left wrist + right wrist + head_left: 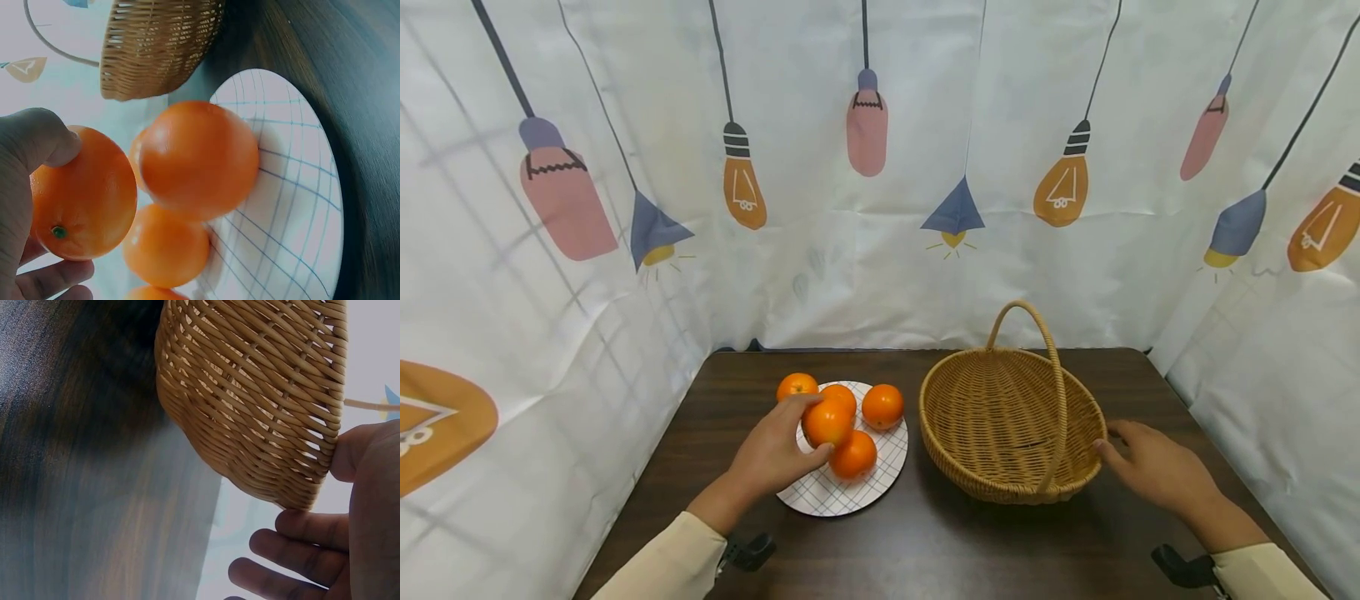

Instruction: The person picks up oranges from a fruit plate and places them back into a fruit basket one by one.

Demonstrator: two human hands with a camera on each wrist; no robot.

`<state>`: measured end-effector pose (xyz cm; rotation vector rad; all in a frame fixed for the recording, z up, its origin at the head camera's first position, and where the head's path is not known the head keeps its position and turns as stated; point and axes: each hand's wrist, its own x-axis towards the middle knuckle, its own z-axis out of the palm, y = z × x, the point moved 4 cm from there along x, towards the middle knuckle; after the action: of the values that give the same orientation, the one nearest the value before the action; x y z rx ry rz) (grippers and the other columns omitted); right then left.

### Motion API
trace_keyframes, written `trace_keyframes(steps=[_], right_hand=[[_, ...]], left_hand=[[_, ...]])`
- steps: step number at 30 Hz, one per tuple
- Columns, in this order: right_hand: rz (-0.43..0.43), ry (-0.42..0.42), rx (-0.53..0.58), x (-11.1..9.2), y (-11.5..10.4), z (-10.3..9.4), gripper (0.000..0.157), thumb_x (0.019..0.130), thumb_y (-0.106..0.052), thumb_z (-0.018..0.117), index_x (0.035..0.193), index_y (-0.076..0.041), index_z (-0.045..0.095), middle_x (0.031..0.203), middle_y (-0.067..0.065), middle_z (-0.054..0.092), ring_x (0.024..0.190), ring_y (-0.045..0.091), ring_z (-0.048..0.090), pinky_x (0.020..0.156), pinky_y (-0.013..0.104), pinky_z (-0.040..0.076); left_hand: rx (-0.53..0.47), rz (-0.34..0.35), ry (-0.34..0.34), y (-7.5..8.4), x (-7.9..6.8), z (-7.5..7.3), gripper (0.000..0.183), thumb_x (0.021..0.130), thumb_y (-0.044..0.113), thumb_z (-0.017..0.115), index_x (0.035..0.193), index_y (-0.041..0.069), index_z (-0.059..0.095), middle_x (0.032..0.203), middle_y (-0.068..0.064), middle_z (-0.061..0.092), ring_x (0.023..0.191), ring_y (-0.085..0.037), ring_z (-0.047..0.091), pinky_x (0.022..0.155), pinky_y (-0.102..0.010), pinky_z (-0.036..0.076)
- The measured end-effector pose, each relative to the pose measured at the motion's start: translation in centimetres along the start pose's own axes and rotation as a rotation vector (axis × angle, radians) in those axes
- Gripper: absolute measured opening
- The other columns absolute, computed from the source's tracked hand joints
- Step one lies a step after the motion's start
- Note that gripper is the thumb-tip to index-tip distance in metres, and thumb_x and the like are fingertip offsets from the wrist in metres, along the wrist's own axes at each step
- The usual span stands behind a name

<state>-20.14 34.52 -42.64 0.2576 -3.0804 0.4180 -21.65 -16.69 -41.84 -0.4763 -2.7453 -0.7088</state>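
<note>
My left hand [772, 450] holds an orange [87, 200] between thumb and fingers, over a white plate [827, 498] with blue grid lines. A green stem spot shows on it in the left wrist view. Several other oranges lie on the plate, among them one at its right side [883, 406] and one at the front [854, 456]. My right hand [1161, 471] grips the right end of a wicker basket [262, 406], thumb at the rim and index fingertip against the outer wall. The other fingers extend away from the wicker. Inside, the basket holds nothing visible.
The basket's tall arched handle [1060, 392] rises above its rim. A dark wooden table [880, 558] carries plate and basket, side by side. White fabric [850, 283] printed with hanging lamps closes off the back and both sides.
</note>
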Motion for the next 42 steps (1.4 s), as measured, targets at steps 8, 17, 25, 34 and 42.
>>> trace_keyframes(steps=[8, 17, 25, 34, 42], right_hand=[[0.016, -0.006, -0.001, -0.1, -0.1, 0.0, 0.070, 0.091, -0.060, 0.043, 0.126, -0.001, 0.054, 0.121, 0.023, 0.057, 0.099, 0.040, 0.058, 0.066, 0.054, 0.047], [0.015, -0.021, 0.009, -0.1, 0.0, -0.1, 0.071, 0.091, -0.061, 0.042, 0.127, 0.000, 0.053, 0.122, 0.023, 0.056, 0.101, 0.041, 0.057, 0.067, 0.055, 0.047], [0.010, -0.023, 0.015, -0.1, 0.2, 0.0, 0.072, 0.091, -0.061, 0.042, 0.126, 0.000, 0.053, 0.120, 0.023, 0.057, 0.096, 0.037, 0.060, 0.064, 0.052, 0.048], [0.014, -0.025, 0.016, -0.1, 0.0, 0.0, 0.073, 0.091, -0.061, 0.042, 0.127, 0.002, 0.052, 0.121, 0.024, 0.056, 0.097, 0.039, 0.059, 0.065, 0.053, 0.048], [0.009, -0.021, 0.021, -0.1, -0.2, -0.1, 0.073, 0.091, -0.061, 0.042, 0.126, 0.002, 0.053, 0.120, 0.023, 0.057, 0.097, 0.039, 0.059, 0.065, 0.054, 0.047]], left_hand=[[-0.015, 0.021, -0.023, 1.4, 0.4, -0.1, 0.071, 0.071, 0.043, 0.077, 0.130, 0.017, 0.048, 0.129, 0.001, 0.050, 0.109, -0.018, 0.053, 0.090, -0.040, 0.046], [-0.047, 0.055, -0.039, 2.8, 0.8, -0.1, 0.070, 0.072, 0.044, 0.076, 0.131, 0.021, 0.046, 0.129, 0.006, 0.049, 0.109, -0.014, 0.051, 0.089, -0.039, 0.046], [-0.060, 0.107, -0.001, 4.1, 1.3, 0.1, 0.065, 0.071, 0.042, 0.077, 0.127, 0.019, 0.050, 0.128, 0.009, 0.049, 0.109, -0.009, 0.051, 0.090, -0.033, 0.045], [-0.077, 0.131, -0.013, 5.2, 2.0, 0.2, 0.066, 0.072, 0.041, 0.077, 0.128, 0.021, 0.050, 0.128, 0.010, 0.049, 0.105, -0.007, 0.051, 0.084, -0.028, 0.046], [-0.098, 0.123, -0.023, 5.9, 2.5, 0.4, 0.068, 0.072, 0.041, 0.076, 0.131, 0.022, 0.048, 0.130, 0.010, 0.048, 0.104, -0.006, 0.052, 0.083, -0.025, 0.047]])
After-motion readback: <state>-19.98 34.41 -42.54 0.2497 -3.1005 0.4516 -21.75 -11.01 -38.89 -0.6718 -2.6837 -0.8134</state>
